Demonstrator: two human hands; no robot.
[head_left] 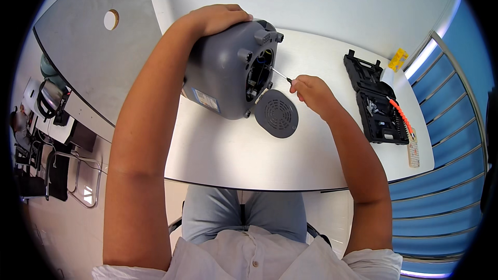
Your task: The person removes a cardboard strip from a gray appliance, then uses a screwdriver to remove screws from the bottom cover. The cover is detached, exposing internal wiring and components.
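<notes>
A dark grey, rounded household appliance (220, 67) lies on its side on the white table, its underside turned to the right. My left hand (220, 19) rests over its upper side and grips it, with the fingertips near the top edge. Through the round opening in the underside, wires and inner parts (262, 70) show. Between the closed fingers of my right hand (314, 93) is a screwdriver (280, 74), whose thin shaft reaches into that opening. A grey vented cover (277, 114) lies flat on the table just below the opening.
An unfolded black tool case (365, 106) lies at the right, with an orange flexible shaft (401, 115) across it. Behind it stands a yellow package (398, 59). A metal railing (446, 135) borders the right side. A grey panel (98, 36) adjoins the table at left.
</notes>
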